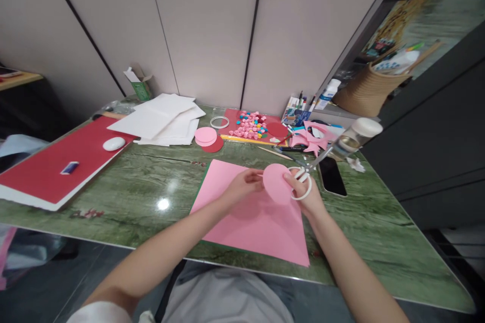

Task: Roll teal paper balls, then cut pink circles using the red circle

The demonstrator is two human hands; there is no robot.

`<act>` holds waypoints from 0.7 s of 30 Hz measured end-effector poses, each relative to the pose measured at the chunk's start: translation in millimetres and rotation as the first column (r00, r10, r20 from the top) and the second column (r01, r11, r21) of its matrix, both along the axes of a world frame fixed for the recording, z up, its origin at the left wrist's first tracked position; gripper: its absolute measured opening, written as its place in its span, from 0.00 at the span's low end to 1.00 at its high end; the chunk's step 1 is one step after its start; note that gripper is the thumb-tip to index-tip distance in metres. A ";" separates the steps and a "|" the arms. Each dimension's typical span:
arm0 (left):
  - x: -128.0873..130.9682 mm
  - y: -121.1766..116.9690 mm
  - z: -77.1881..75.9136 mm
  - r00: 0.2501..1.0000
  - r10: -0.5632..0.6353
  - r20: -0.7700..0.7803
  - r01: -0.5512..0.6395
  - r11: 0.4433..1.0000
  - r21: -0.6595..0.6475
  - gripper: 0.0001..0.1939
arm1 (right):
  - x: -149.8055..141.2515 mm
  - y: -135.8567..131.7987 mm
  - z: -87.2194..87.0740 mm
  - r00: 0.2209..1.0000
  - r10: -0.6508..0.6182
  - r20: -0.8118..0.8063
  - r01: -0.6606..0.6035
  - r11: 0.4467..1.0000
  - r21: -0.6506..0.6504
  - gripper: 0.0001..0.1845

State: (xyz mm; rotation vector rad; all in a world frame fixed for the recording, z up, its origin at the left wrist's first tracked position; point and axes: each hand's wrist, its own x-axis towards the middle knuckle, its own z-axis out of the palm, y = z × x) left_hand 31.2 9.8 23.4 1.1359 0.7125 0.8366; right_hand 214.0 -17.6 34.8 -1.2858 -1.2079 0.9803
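A pink paper circle (276, 182) is held up above a stack of pink paper sheets (253, 227). My right hand (308, 194) is closed, with its thumb on the circle's right side, and also carries white-handled scissors (311, 189) whose blades point away to the upper right. At the circle's left edge my left hand (248, 182) has its fingers bent together, with a bit of pink paper showing at the tips. A green sheet edge shows under the pink stack.
Two cut circles, pink (205, 136) and red (212, 145), lie beyond the stack. Near them are a white ring (220, 122), pink pompoms (252, 125) and paper scraps (312, 137). A phone (332, 176) and clear bottle (354, 139) stand right; white sheets (159, 116) and a red board (49, 161) left.
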 end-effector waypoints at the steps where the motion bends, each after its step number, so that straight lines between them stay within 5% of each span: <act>1: 4.0 -5.3 -0.8 0.998 -0.007 0.055 0.011 0.997 -0.073 0.21 | -0.6 -0.2 -0.3 1.000 0.009 -0.002 -0.009 1.000 -0.009 0.19; 5: 3.4 -10.1 -0.6 0.985 0.043 0.168 0.005 0.962 -0.274 0.22 | -2.3 0.3 -1.3 0.999 -0.002 0.054 0.004 1.000 -0.027 0.19; 12: -3.0 -5.7 3.3 0.988 0.147 -0.050 -0.146 0.989 0.010 0.19 | -2.7 1.3 -1.3 0.975 -0.023 0.219 0.026 1.000 -0.009 0.19; 21: -14.9 9.2 1.6 0.956 0.290 -0.041 -0.290 0.957 0.016 0.15 | -6.0 0.0 2.5 0.959 0.086 0.269 -0.063 0.994 -0.093 0.19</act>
